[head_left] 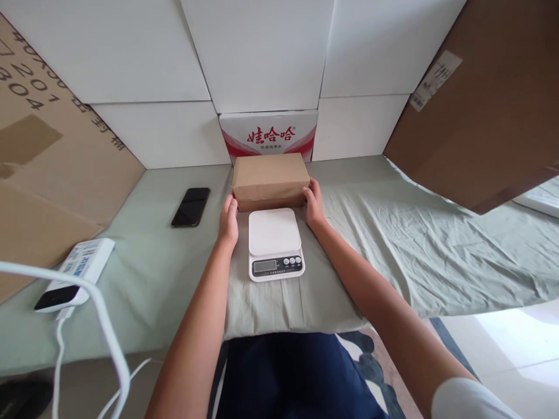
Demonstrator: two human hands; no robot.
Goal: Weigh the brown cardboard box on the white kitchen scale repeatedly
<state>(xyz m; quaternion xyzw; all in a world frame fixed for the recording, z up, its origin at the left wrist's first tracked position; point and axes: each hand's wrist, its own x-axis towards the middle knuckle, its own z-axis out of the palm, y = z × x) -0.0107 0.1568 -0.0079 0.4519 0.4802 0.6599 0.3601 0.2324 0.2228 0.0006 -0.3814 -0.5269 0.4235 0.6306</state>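
A closed brown cardboard box (271, 180) sits behind the scale, in front of a white and red carton. My left hand (228, 220) is closed against the box's left end, and my right hand (314, 203) grips its right end. Between my forearms lies a white digital kitchen scale (275, 233) with a bare platform. Its small display and several round buttons face me. Whether the box rests on the cloth or is slightly raised, I cannot tell.
A black phone (191, 207) lies left of my left hand. Farther left is a white power bank (78, 273) with a white cable (105, 326). Large cardboard panels (48, 157) flank the cloth-covered table (371, 233). The white and red carton (268, 131) stands at the back.
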